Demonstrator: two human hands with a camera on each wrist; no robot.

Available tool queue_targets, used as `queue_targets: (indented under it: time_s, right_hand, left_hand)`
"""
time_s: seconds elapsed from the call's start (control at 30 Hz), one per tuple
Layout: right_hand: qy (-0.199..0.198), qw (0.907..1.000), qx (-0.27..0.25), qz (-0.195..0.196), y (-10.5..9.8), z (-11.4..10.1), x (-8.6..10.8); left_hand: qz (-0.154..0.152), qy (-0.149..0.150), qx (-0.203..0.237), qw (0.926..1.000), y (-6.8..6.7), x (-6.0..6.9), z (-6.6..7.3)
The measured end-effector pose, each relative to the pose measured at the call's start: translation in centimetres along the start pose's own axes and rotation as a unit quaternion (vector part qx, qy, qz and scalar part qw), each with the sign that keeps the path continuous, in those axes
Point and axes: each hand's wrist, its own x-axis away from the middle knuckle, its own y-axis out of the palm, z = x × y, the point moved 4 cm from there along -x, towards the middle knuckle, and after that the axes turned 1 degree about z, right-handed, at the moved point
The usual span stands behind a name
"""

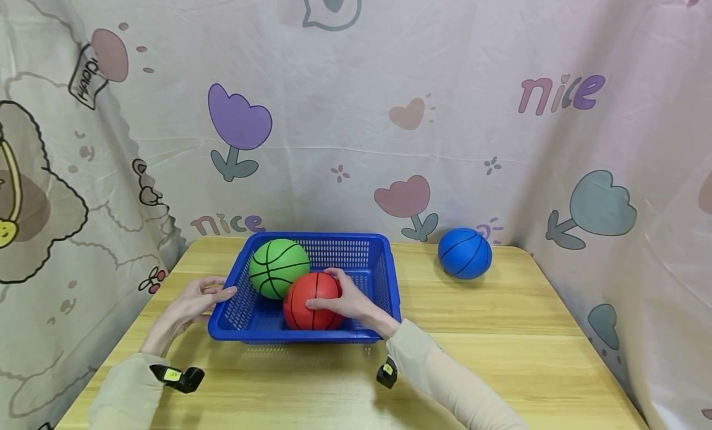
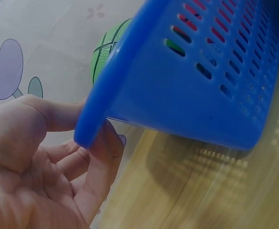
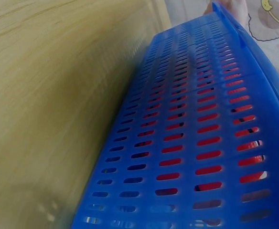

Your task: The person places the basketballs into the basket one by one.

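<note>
A blue basket (image 1: 311, 337) stands on the wooden table, holding a green ball (image 1: 279, 268) at its left and a red ball (image 1: 311, 301) at the front. My left hand (image 1: 191, 306) pinches the basket's left rim; in the left wrist view the thumb of that hand (image 2: 48, 157) lies over the rim (image 2: 108, 90) with the fingers curled below it. My right hand (image 1: 350, 299) grips the red ball, thumb on its near side and fingers over its right side. In the right wrist view the perforated basket wall (image 3: 201, 124) hides this hand, and red shows through the slots.
A blue ball (image 1: 464, 253) sits at the back right of the table (image 1: 500, 349), apart from the basket. Behind the table hangs a patterned curtain (image 1: 334, 109).
</note>
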Motion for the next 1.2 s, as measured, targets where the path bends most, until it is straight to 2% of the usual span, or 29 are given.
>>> queue_targets:
  time_s: [0.43, 1.2]
  right_hand:
    - [0.007, 1.0, 0.004, -0.003, -0.18, 0.0, 0.12]
    - [0.013, 0.9999, -0.008, 0.0, -0.18, -0.02, 0.1]
  left_hand:
    - [0.002, -0.003, 0.003, 1.0, 0.0, -0.04, -0.08]
    - [-0.011, -0.001, 0.014, 0.9998, -0.03, 0.02, -0.01]
